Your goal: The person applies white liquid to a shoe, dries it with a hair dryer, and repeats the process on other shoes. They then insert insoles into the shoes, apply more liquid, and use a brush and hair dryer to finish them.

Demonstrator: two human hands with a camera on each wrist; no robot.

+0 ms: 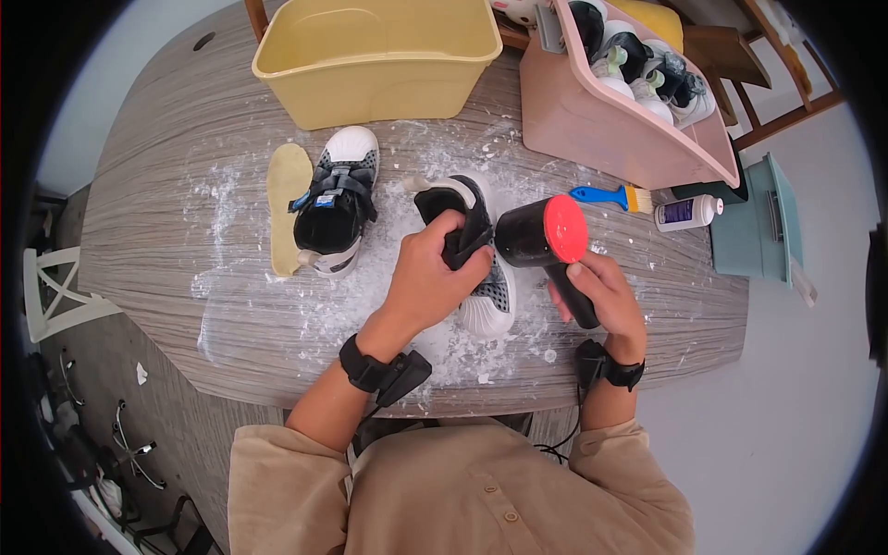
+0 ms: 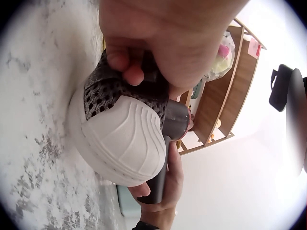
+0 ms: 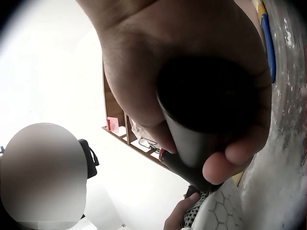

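My left hand [image 1: 427, 271] grips the collar of a black-and-white shoe [image 1: 488, 310], fingers reaching into its opening. The shoe is tilted on its side, its white toe cap toward me; up close in the left wrist view, the ribbed toe [image 2: 127, 139] and black mesh show. My right hand [image 1: 606, 294] holds a black hair dryer [image 1: 525, 233] by its handle, fingers wrapped round it. The dryer's red end faces right, and its barrel's other end is right beside the shoe's opening. To the left stands the matching shoe [image 1: 335, 227], upright, next to a beige insole [image 1: 289, 208].
White powder is scattered over the wooden table [image 1: 250, 342]. A yellow bin [image 1: 379, 92] and a pink bin [image 1: 610, 139] holding several shoes stand at the back. At right lie a blue-handled brush [image 1: 601, 196] and a white bottle [image 1: 684, 213], near a teal box [image 1: 758, 227].
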